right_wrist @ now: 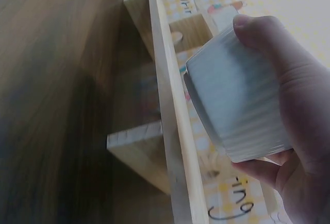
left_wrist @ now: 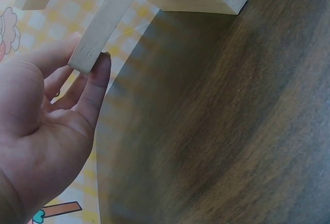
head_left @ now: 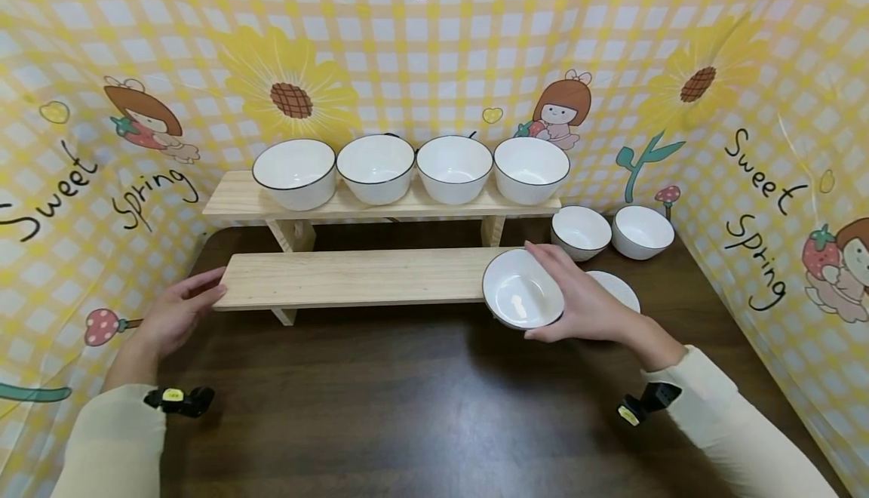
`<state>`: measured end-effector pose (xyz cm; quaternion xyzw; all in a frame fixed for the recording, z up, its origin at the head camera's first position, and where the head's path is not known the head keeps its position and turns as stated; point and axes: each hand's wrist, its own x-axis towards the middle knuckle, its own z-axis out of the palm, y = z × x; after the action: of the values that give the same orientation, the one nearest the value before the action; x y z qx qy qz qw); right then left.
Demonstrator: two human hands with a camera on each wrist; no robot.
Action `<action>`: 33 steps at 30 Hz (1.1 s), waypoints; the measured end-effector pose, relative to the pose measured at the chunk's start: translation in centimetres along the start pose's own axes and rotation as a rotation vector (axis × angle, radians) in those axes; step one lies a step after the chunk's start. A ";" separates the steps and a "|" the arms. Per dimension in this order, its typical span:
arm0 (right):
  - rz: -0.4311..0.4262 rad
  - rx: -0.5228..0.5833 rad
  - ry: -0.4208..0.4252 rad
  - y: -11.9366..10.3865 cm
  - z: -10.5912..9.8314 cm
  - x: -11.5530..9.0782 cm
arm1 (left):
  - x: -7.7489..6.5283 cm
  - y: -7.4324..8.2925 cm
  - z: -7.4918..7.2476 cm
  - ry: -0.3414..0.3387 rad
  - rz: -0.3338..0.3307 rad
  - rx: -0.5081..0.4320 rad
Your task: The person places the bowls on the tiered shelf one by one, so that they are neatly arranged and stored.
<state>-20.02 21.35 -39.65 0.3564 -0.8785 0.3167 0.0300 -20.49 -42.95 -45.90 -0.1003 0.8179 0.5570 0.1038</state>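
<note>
In the head view my right hand [head_left: 580,298] grips a white bowl [head_left: 523,290] with a dark rim, thumb and fingers spread round its sides. The bowl is tilted, its inside facing the camera, and overlaps the right end of the lower shelf board [head_left: 360,279]. Seen from the right wrist, the ribbed outside of the bowl [right_wrist: 237,95] is close over the board's edge [right_wrist: 172,105]. My left hand [head_left: 178,313] pinches the left end of that board; the left wrist view shows thumb and fingers on either side of the board end [left_wrist: 100,33].
Several white bowls [head_left: 455,170] stand in a row on the upper shelf [head_left: 231,196]. At the right, two bowls [head_left: 643,232] sit on the dark table [head_left: 380,407], and another white piece [head_left: 618,290] shows partly behind my right hand. Checked cloth [head_left: 421,53] encloses the table.
</note>
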 end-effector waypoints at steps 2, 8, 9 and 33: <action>-0.018 0.007 -0.002 -0.3 0.3 0.6 | 0.0 0.0 0.0 0.001 0.007 -0.009; -0.059 0.007 -0.006 -1.1 1.3 2.2 | 0.1 0.0 0.0 0.011 0.011 0.003; -0.060 0.015 -0.010 -1.2 1.5 2.5 | 0.1 0.0 0.0 0.012 0.008 0.010; -0.063 0.168 -0.084 -3.9 7.1 8.6 | 0.4 -0.3 -0.2 -0.003 -0.008 0.023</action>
<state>-22.63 9.91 -40.77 0.3979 -0.8377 0.3731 -0.0267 -20.82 -43.27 -46.20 -0.1014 0.8237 0.5473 0.1084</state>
